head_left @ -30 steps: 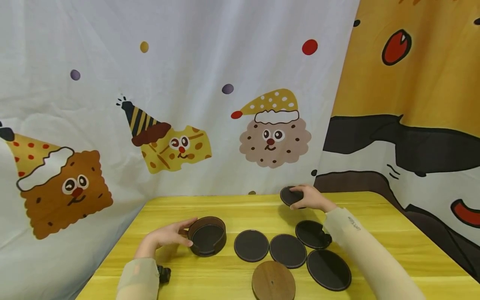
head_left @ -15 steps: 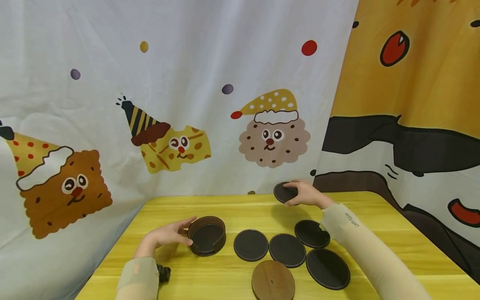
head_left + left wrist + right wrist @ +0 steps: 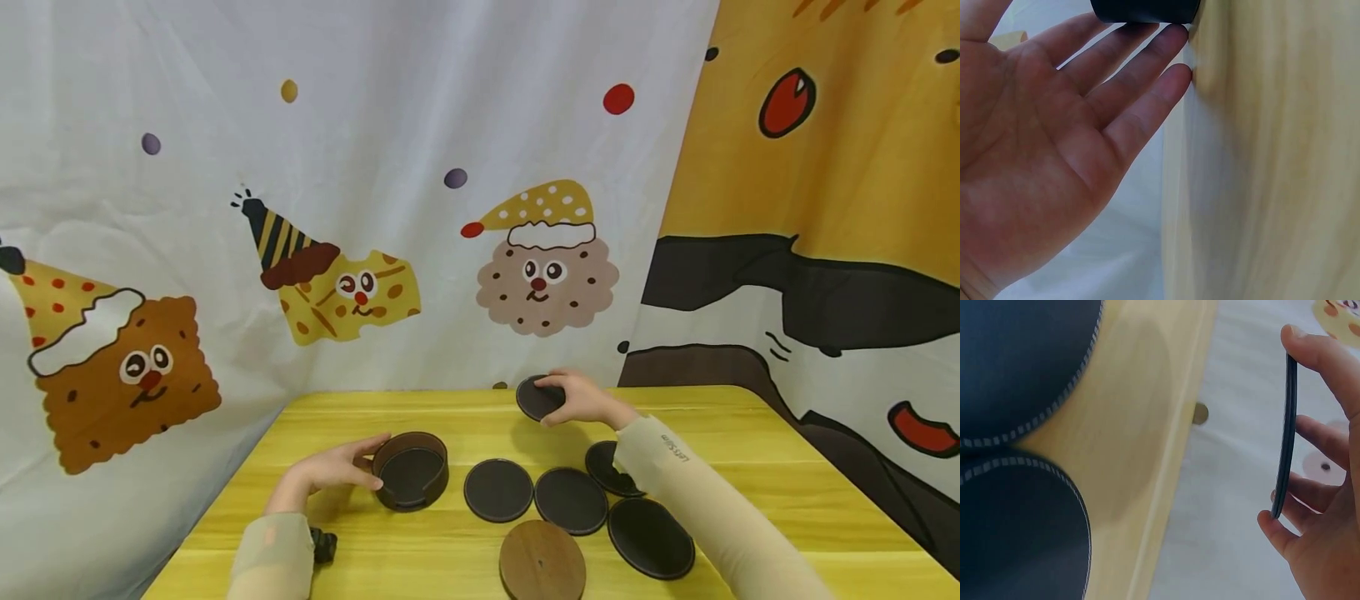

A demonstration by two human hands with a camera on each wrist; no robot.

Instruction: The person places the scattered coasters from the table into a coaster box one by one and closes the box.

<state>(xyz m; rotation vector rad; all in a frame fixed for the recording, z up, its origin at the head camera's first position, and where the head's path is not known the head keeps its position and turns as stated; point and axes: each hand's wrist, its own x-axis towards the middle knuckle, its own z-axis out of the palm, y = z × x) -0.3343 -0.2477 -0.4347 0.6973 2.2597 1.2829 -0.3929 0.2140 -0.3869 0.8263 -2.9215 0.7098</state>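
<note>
A round, dark, open-topped coaster holder (image 3: 431,446) with a notch in its front wall stands on the table, its inside brown. My left hand (image 3: 330,467) rests against the holder's left side, thumb in front and fingers behind. In the left wrist view those fingers reach out nearly straight to the dark wall (image 3: 1147,9). Above the table's far part, my right hand (image 3: 581,398) pinches a round black coaster (image 3: 534,398) by its rim. The right wrist view has this coaster (image 3: 1286,437) edge-on between thumb and fingers.
Several black coasters lie flat right of the holder, among them a left one (image 3: 498,490), a middle one (image 3: 572,500) and a front right one (image 3: 651,537). A wooden disc (image 3: 542,562) lies before them. A patterned curtain (image 3: 450,350) hangs behind the table (image 3: 450,567).
The right hand has carried its coaster leftward along the table's far side. The left hand has stayed at the holder, and the coasters on the table lie as before.
</note>
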